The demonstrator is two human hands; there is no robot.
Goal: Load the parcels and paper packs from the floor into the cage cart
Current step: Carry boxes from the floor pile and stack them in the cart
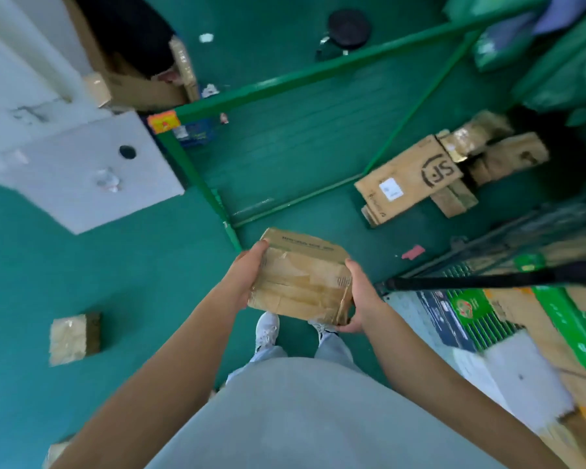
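Parcel (301,275), taped brown carton, crumpled: carried at waist height above the floor (115,265), left hand (242,277) and right hand (361,296) gripping opposite ends, fingers curled around edges. Cage cart (487,282) alongside, right. Advice: support underside; lower flat onto loaded goods.
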